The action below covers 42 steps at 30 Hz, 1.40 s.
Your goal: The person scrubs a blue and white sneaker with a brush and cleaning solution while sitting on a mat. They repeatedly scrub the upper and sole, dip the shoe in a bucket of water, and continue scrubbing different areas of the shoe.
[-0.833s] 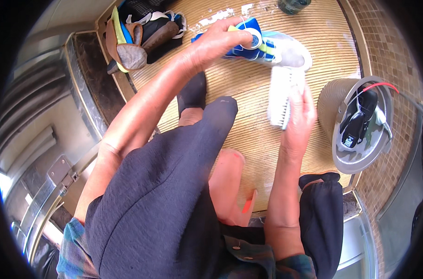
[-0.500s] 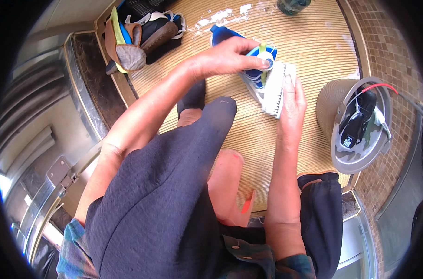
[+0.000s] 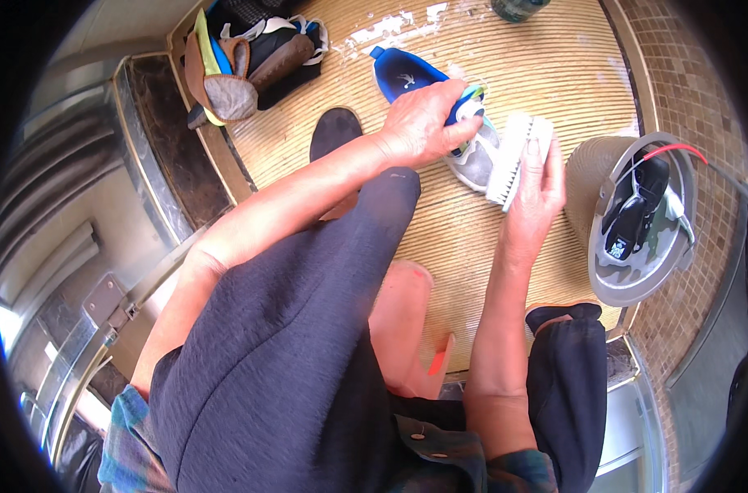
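At the far left you have a heap of shoes (image 3: 279,62). Right of it, in the far middle, is the blue shoe (image 3: 407,77) over the ribbed floor (image 3: 472,304), your left hand (image 3: 429,122) grasping it around the tongue. At its grey toe is the white brush (image 3: 518,160), bristles shoeward, gripped in your right hand (image 3: 538,191). Farther right, the bucket (image 3: 586,185) contains a black shoe (image 3: 637,214).

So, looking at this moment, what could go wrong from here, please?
The left hand grips the blue-and-grey shoe around its middle, so the shoe might twist if pushed. The right hand holds the white brush near the left hand, so it could scrape that hand. White patches lie on the ribbed floor; if they are suds, which I cannot tell, footing may be slippery.
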Each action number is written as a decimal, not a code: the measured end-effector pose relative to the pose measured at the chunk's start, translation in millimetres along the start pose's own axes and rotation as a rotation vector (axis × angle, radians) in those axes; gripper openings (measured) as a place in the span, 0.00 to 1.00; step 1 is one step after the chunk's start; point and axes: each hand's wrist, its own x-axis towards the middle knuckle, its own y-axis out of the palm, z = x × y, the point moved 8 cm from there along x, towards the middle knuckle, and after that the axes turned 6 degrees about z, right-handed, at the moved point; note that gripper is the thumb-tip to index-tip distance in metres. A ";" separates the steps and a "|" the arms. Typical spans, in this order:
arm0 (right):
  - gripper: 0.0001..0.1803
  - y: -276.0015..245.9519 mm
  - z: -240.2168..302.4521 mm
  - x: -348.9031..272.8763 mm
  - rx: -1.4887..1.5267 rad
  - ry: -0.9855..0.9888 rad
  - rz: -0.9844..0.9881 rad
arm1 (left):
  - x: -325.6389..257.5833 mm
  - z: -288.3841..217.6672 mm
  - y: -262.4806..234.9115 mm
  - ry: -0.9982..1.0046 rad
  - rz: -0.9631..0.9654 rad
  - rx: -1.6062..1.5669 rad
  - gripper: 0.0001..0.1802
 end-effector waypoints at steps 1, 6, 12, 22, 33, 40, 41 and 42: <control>0.26 4.0 17.4 0.8 -0.164 -0.116 0.026 | -4.1 -4.1 -1.7 0.117 -0.106 0.069 0.21; 0.26 53.9 36.7 20.1 -0.876 -0.348 0.215 | -8.7 11.1 0.0 0.068 -0.076 0.055 0.18; 0.26 22.2 -29.2 97.3 -0.989 -0.081 0.417 | -6.2 -5.5 10.7 0.271 0.036 0.127 0.20; 0.22 57.6 42.8 9.3 -0.858 -0.404 0.164 | -9.5 3.5 6.4 0.119 0.091 0.097 0.16; 0.26 9.0 9.3 61.3 -0.744 -0.169 0.041 | -8.1 7.6 5.2 0.106 0.006 0.102 0.20; 0.23 71.7 22.2 21.1 -1.017 -0.258 0.133 | -16.4 18.0 4.5 0.113 -0.009 0.011 0.17; 0.24 69.5 10.9 33.6 -1.057 -0.178 0.161 | -19.9 24.2 7.8 0.127 0.002 0.033 0.17; 0.24 64.8 -0.7 45.0 -1.090 -0.089 0.192 | -23.3 26.8 9.0 0.135 0.019 0.058 0.17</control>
